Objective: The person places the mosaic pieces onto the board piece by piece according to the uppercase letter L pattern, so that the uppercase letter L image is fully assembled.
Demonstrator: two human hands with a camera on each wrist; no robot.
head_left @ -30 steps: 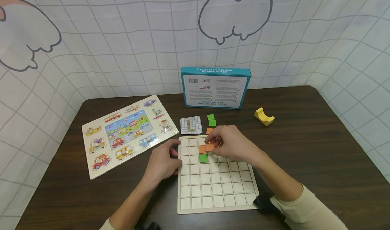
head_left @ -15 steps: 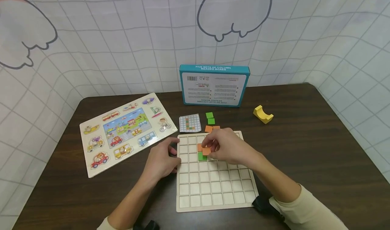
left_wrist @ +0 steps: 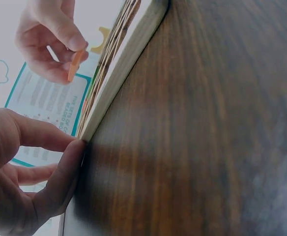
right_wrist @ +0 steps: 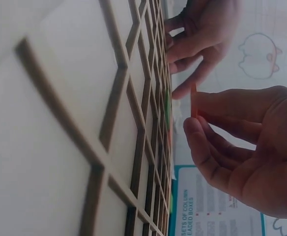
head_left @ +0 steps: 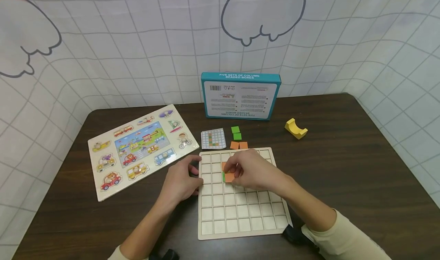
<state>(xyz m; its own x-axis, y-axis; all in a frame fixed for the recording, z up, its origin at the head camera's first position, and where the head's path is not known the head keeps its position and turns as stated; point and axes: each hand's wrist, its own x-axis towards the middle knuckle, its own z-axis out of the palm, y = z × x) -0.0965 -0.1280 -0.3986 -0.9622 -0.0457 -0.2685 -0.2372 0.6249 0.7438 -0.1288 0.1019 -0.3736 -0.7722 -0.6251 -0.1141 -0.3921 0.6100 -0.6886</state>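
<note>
My right hand (head_left: 256, 170) pinches a thin orange square tile (head_left: 229, 177) between thumb and fingertips, over the wooden grid board (head_left: 237, 214). In the right wrist view that tile (right_wrist: 193, 101) stands edge-on, apart from the board's surface. From above it overlaps a green tile (head_left: 224, 176) lying in the grid. Just behind, another orange tile (head_left: 224, 165) lies in the grid, partly covered by the fingers. The thumb and fingertips of my left hand (head_left: 180, 179) rest against the board's left edge; the left wrist view shows this hand (left_wrist: 40, 167) right at the edge (left_wrist: 92, 130).
Behind the board lie two orange tiles (head_left: 243, 145), two green tiles (head_left: 237, 136) and a pattern card (head_left: 205, 135). A teal-edged box (head_left: 240, 99) stands at the back. To the left is a vehicle peg puzzle (head_left: 103, 149); to the right, a yellow curved block (head_left: 295, 130).
My right hand has moved the orange tile toward me and slightly left, from beside the placed orange tile to over the green one. The left hand stays at the board's edge.
</note>
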